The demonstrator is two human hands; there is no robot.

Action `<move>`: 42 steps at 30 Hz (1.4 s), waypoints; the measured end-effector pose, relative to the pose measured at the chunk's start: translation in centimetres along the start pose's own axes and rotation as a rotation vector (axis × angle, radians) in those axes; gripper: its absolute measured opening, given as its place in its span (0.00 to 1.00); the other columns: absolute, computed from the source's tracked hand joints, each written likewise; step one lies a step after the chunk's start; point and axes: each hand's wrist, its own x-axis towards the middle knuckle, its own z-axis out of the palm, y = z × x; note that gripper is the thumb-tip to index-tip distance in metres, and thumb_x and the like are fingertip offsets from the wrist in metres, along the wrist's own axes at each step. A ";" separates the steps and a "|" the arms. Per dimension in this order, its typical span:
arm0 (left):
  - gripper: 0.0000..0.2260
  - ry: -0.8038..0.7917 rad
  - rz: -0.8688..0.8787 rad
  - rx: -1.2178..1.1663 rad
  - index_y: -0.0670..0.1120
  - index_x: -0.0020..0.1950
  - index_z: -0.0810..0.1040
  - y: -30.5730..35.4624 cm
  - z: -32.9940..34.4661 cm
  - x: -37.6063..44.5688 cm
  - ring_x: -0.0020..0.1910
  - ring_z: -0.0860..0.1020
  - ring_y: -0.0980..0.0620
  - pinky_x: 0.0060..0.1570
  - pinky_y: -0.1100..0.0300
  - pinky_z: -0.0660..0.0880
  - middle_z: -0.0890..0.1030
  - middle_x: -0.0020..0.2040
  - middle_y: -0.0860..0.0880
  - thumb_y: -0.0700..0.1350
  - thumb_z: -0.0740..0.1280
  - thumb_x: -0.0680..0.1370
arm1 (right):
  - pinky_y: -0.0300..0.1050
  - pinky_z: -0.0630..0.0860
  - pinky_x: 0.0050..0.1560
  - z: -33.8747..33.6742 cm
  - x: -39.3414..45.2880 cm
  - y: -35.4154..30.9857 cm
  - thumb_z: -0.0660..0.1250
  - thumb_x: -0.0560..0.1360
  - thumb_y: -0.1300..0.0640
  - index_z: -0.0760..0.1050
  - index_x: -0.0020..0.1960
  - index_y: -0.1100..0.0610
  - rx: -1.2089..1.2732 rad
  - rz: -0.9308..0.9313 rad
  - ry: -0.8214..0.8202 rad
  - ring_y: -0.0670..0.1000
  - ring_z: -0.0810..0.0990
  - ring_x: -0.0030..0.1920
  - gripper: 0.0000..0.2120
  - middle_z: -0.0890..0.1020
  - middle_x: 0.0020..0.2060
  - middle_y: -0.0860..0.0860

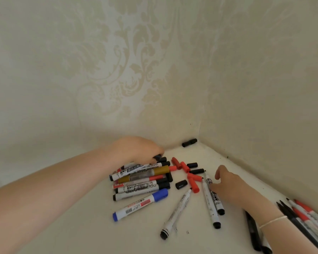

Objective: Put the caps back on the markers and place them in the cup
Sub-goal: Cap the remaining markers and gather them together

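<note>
A pile of capped whiteboard markers (141,178) lies on the white table, with a blue-capped marker (140,202) in front of it. My left hand (136,149) curls over the pile's far end and pinches a black cap (157,157). Loose red caps (184,166) and black caps (181,184) are scattered in the middle. Three uncapped markers lie to the right, one of them alone at the front (176,209). My right hand (228,186) lies over another uncapped marker (208,181), fingers curled on its barrel. No cup is in view.
The table sits in a corner of papered walls, and a black cap (189,142) lies right in that corner. More markers (305,217) are bunched at the right edge. A black marker (253,233) lies under my right wrist.
</note>
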 end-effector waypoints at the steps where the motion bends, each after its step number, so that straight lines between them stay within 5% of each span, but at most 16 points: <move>1: 0.11 0.006 0.012 0.019 0.46 0.62 0.72 0.0 0.3 0.1 0.48 0.76 0.49 0.46 0.56 0.73 0.77 0.51 0.48 0.48 0.60 0.82 | 0.37 0.64 0.31 -0.1 0.1 -0.2 0.61 0.79 0.52 0.63 0.55 0.57 -0.006 0.010 -0.013 0.46 0.68 0.34 0.12 0.72 0.38 0.50; 8: 0.14 0.065 0.074 -0.061 0.51 0.68 0.70 0.5 1.3 0.4 0.46 0.72 0.52 0.45 0.58 0.70 0.72 0.53 0.50 0.49 0.59 0.82 | 0.37 0.64 0.30 -0.6 0.2 -0.9 0.64 0.77 0.55 0.63 0.52 0.58 0.026 0.053 -0.073 0.46 0.69 0.35 0.11 0.72 0.41 0.52; 14: 0.10 0.268 0.078 -0.135 0.47 0.60 0.74 1.0 1.3 0.8 0.44 0.74 0.51 0.46 0.56 0.74 0.76 0.51 0.49 0.47 0.58 0.82 | 0.37 0.64 0.35 -0.1 -0.3 -1.6 0.65 0.75 0.43 0.64 0.44 0.53 -0.066 -0.021 -0.071 0.45 0.68 0.37 0.15 0.71 0.43 0.49; 17: 0.09 0.306 0.078 -0.358 0.45 0.54 0.74 2.3 0.7 1.0 0.40 0.75 0.53 0.41 0.58 0.73 0.78 0.44 0.48 0.50 0.60 0.82 | 0.36 0.66 0.36 0.5 -0.4 -2.1 0.64 0.76 0.46 0.63 0.47 0.54 -0.142 -0.022 -0.085 0.45 0.68 0.37 0.14 0.71 0.41 0.48; 21: 0.11 0.115 0.092 -0.790 0.47 0.45 0.69 4.4 -0.2 1.3 0.28 0.67 0.60 0.30 0.69 0.65 0.67 0.33 0.54 0.51 0.58 0.82 | 0.39 0.70 0.38 1.3 -0.1 -2.4 0.61 0.76 0.45 0.66 0.49 0.53 -0.270 0.034 0.004 0.48 0.75 0.42 0.12 0.71 0.39 0.47; 24: 0.12 -0.032 0.087 -1.152 0.45 0.41 0.67 4.8 0.0 2.2 0.27 0.60 0.55 0.31 0.62 0.64 0.61 0.31 0.51 0.46 0.52 0.82 | 0.39 0.69 0.36 1.5 -0.2 -2.7 0.59 0.77 0.45 0.66 0.46 0.53 -0.335 0.048 0.044 0.48 0.75 0.40 0.11 0.71 0.37 0.47; 26: 0.10 -0.034 0.092 -1.275 0.44 0.44 0.71 4.7 0.1 2.7 0.30 0.67 0.55 0.34 0.62 0.70 0.67 0.33 0.50 0.45 0.55 0.83 | 0.38 0.68 0.34 1.3 -0.3 -2.9 0.59 0.77 0.43 0.66 0.44 0.53 -0.337 0.043 0.050 0.47 0.73 0.38 0.13 0.71 0.36 0.47; 31: 0.06 0.077 0.171 -1.338 0.46 0.55 0.80 3.5 0.4 2.6 0.42 0.81 0.57 0.45 0.63 0.77 0.83 0.46 0.52 0.43 0.65 0.80 | 0.43 0.71 0.36 -0.6 -0.3 -2.9 0.65 0.73 0.42 0.69 0.40 0.56 -0.043 0.035 0.132 0.49 0.71 0.31 0.17 0.76 0.34 0.49; 35: 0.10 0.199 0.128 -1.357 0.47 0.56 0.81 2.7 0.6 2.4 0.42 0.83 0.55 0.40 0.68 0.76 0.85 0.48 0.50 0.41 0.72 0.75 | 0.57 0.81 0.50 -2.4 -0.8 -3.1 0.67 0.72 0.53 0.74 0.45 0.59 0.555 -0.138 0.141 0.63 0.83 0.42 0.09 0.85 0.39 0.59; 38: 0.11 0.319 0.121 -1.336 0.45 0.55 0.81 2.5 0.6 2.5 0.44 0.83 0.56 0.41 0.69 0.76 0.85 0.49 0.50 0.39 0.74 0.73 | 0.49 0.82 0.35 -3.0 -1.6 -3.8 0.65 0.75 0.61 0.74 0.47 0.61 0.719 -0.220 0.115 0.57 0.83 0.34 0.03 0.83 0.36 0.58; 42: 0.10 0.412 0.123 -1.267 0.48 0.52 0.83 2.3 0.3 2.3 0.47 0.81 0.56 0.49 0.68 0.77 0.83 0.48 0.54 0.39 0.75 0.72 | 0.43 0.72 0.28 -2.9 -1.7 -3.8 0.65 0.73 0.55 0.73 0.45 0.57 0.508 -0.260 0.148 0.50 0.76 0.25 0.05 0.81 0.34 0.58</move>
